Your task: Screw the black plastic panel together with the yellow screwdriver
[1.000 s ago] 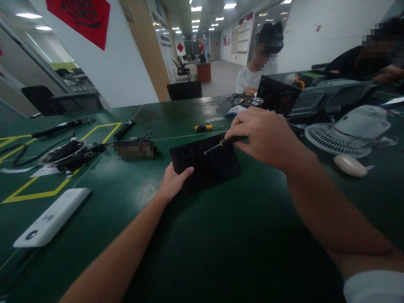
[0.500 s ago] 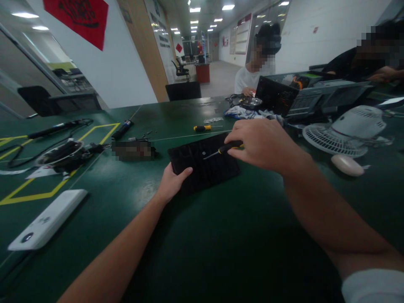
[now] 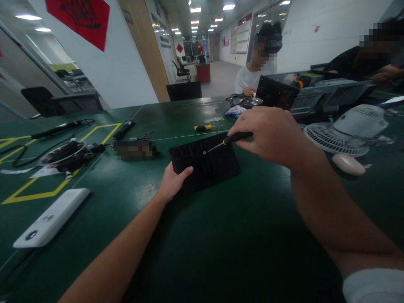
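Note:
A flat black rectangular case (image 3: 221, 166) with a small round silver piece near its middle lies tilted before me; I cannot tell what kind of object it is. My left hand (image 3: 173, 181) grips its left edge, thumb on top and fingers hidden beneath. Closed around the dark handle of a screwdriver (image 3: 232, 137) is my right hand (image 3: 268, 134), above the case's right side. The shaft slants down to the left, its tip at or very close to the silver piece. Beyond the case lies a second, yellow and black screwdriver (image 3: 203, 128).
On the right are a white fan (image 3: 350, 130), a pale oval object (image 3: 348, 164) and an opened computer case (image 3: 328, 97). A white power strip-like block (image 3: 52, 219) lies at left, near coiled cables (image 3: 65, 153). Across the table sits a person in white (image 3: 252, 78); another is far right.
My right hand has lifted and shifted slightly right. The screwdriver stands a bit steeper, its tip now at the silver piece. My left hand keeps its grip on the case.

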`<state>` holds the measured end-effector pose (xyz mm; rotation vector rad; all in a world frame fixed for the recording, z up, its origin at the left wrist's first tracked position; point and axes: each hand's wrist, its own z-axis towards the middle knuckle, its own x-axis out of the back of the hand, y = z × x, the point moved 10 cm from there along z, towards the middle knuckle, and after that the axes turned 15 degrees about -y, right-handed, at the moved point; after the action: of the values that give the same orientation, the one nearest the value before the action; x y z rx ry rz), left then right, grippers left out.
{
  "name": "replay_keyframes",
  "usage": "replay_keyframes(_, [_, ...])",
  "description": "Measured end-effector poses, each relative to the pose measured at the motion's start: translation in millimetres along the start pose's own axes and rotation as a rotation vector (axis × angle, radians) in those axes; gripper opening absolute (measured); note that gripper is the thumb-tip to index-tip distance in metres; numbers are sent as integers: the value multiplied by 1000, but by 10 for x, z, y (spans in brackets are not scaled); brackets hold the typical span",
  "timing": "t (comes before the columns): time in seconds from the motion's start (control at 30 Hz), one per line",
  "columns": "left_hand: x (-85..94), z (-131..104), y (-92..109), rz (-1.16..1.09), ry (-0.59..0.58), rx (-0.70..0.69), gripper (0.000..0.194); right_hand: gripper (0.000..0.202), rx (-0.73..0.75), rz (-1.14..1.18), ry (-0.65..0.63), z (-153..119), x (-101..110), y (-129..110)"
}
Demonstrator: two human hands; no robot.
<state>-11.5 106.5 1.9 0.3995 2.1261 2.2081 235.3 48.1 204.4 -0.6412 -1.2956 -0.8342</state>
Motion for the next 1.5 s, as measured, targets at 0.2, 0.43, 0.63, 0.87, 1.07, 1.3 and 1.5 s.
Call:
replay_keyframes(0.2, [5,-5,-20,-2,10,10,56,24,21,-20,39,25,-3,-86])
replay_keyframes(0.43, [12,-3,-14,38,11,20,55,23,44,-52,70,41,-43,-95])
replay_keyframes(0.63, [23,6,-18,30,13,-2,57,23,5,-47,64,26,-42,-76])
replay_keyframes(0.87, [19,9,-36,-2,9,-7,59,28,-114,-44,9,28,-85,-10])
replay_keyframes(1.07, [22,-10,-6,9,11,0,57,33,-224,-38,-93,31,-156,69])
replay_keyframes(1.3, [40,-3,-39,0,20,7,58,45,-288,-82,-302,26,-355,128])
replay_keyframes(1.5, [24,-14,-4,13,21,9,56,38,-172,78,-232,-35,-246,165])
